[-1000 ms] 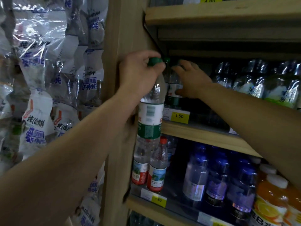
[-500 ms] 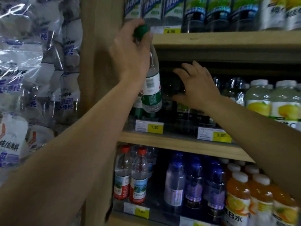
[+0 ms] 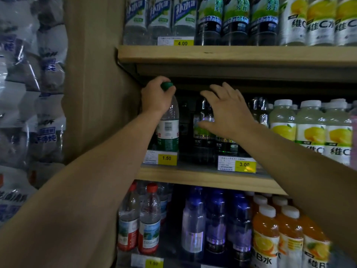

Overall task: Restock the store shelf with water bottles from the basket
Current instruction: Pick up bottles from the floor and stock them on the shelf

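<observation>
The left hand (image 3: 156,97) grips the neck of a clear plastic water bottle with a green cap and a green-and-white label (image 3: 169,128), its fingers curled round just under the cap. The bottle stands upright at the far left end of the middle wooden shelf (image 3: 204,176), close against the wooden side panel (image 3: 96,74) and right behind a yellow price tag reading 1.50 (image 3: 167,158).

The right hand (image 3: 228,115) is spread with straight fingers and holds nothing; its fingertips reach toward the tops of the dark soda-water bottles with green labels (image 3: 204,132) just right of the water bottle. Whether they touch cannot be told.

Farther right on the same shelf stand pale lemon drink bottles with white caps (image 3: 311,128). On the shelf below are red-capped clear bottles (image 3: 148,219), blue bottles (image 3: 216,219) and orange drink bottles (image 3: 266,235). Left of the panel hang clear packs with blue print (image 3: 46,64).
</observation>
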The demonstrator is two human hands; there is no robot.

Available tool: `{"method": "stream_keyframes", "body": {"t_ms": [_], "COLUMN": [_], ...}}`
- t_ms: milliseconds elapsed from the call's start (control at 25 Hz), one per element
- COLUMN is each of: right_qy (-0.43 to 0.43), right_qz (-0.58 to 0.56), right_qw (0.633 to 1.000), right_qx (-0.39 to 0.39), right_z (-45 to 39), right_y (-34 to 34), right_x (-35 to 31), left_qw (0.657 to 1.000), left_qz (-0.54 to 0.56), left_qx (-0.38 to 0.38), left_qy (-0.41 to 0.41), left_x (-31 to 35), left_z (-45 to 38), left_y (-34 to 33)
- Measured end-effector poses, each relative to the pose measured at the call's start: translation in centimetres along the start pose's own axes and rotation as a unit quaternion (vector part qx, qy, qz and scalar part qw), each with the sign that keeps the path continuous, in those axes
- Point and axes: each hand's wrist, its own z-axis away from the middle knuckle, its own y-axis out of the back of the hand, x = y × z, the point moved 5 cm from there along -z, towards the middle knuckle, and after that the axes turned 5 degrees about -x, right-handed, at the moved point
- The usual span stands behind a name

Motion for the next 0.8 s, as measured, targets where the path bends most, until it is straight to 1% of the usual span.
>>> {"method": "stream_keyframes", "body": {"t_ms": [80, 160, 280, 400, 480, 600, 680, 800], "right_qy": [-0.004, -0.009, -0.010, -0.004, -0.004, 0.002, 0.006, 0.007], "right_qz": [-0.004, -0.004, 0.003, 0.011, 0.012, 0.001, -0.005, -0.010], "right_qw": [1.000, 1.000, 1.000, 1.000, 1.000, 1.000, 1.000, 0.999], "right_qx": [-0.007, -0.013, -0.004, 0.008, 0.014, 0.023, 0.029, 0.039], "right_z": [-0.4, -0.6, -0.8, -0.8, -1.1, -1.6, -1.8, -2.0], "right_y": [-0.8, -1.4, -1.9, -1.8, -1.7, -1.6, -1.6, -1.5], "right_x": [-0.3, -0.4, -0.6, -0.7, -0.8, -1.0, -1.2, -1.1], "left_qw": [0.997, 0.991, 0.989, 0.990, 0.984, 0.957, 0.950, 0.953], "left_qz": [-0.007, 0.017, 0.043, 0.035, 0.003, -0.124, -0.153, -0.139], "left_qx": [-0.063, -0.114, -0.134, -0.136, -0.176, -0.260, -0.270, -0.269], "left_qy": [0.040, 0.064, 0.047, 0.023, 0.006, -0.022, -0.029, -0.025], "left_x": [-1.0, -1.7, -1.8, -1.8, -2.4, -3.5, -4.1, -4.8], "left_z": [-0.6, -0.5, -0.2, 0.7, 1.9, 4.3, 4.8, 4.3], "left_y": [-1.2, -2.5, -3.6, -2.5, -1.5, -1.2, -1.6, -2.9]}}
